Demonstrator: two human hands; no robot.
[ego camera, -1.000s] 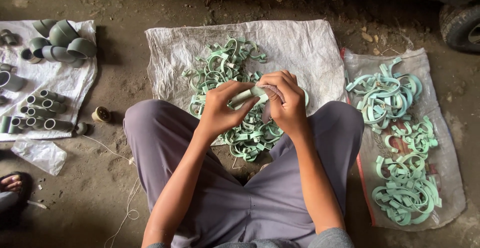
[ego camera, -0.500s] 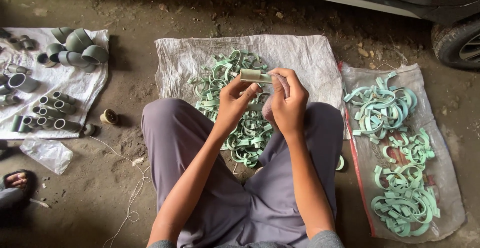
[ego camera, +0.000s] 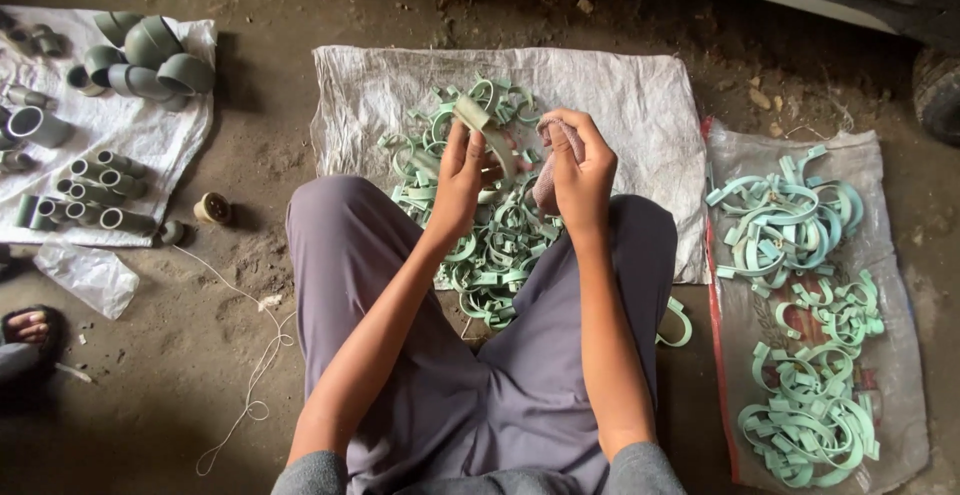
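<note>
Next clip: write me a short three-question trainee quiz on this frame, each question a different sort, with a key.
1. True or false: the left hand holds a green clamp.
2. What does the right hand grip? A) a grey fitting B) a cloth C) a string
3. Fill in: the grey fittings lie on the sack to the person's ____.

Key: 1 true; 2 B; 3 left.
</note>
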